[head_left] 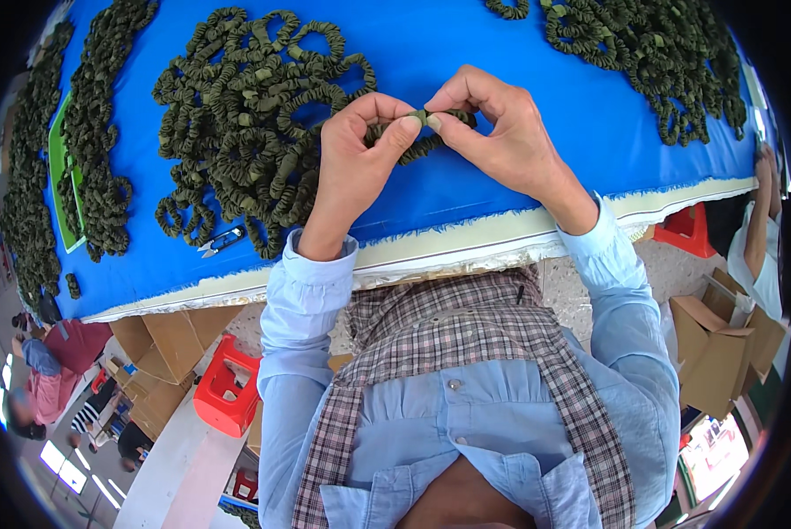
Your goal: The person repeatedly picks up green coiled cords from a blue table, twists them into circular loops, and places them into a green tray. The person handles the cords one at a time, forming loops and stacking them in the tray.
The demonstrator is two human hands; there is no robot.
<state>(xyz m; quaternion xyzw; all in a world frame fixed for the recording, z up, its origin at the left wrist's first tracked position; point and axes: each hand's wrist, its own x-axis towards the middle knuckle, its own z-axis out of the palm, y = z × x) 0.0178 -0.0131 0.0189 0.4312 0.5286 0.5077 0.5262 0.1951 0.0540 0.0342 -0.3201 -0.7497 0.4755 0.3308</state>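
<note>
A dark green scrunchie [422, 148] is pinched between my two hands, just above the blue-covered table. My left hand [360, 145] grips it with thumb and forefinger on one side. On the other side my right hand [497, 132] pinches it the same way, the thumbs nearly meeting at a flat, smooth stretch of its fabric. Part of the ring hangs below my fingers, and some is hidden behind them. Beside my left hand spreads a large pile of matching scrunchies [246, 123]. Small thread snips [223, 241] lie near that pile's lower edge.
More scrunchies are heaped at the far left [100, 115] and far right [660, 53]. A green sheet [63, 176] shows among the left heaps. The table's pale front edge [466, 236] runs before me. Red stools [228, 388], cardboard boxes [713, 344] and other people are around.
</note>
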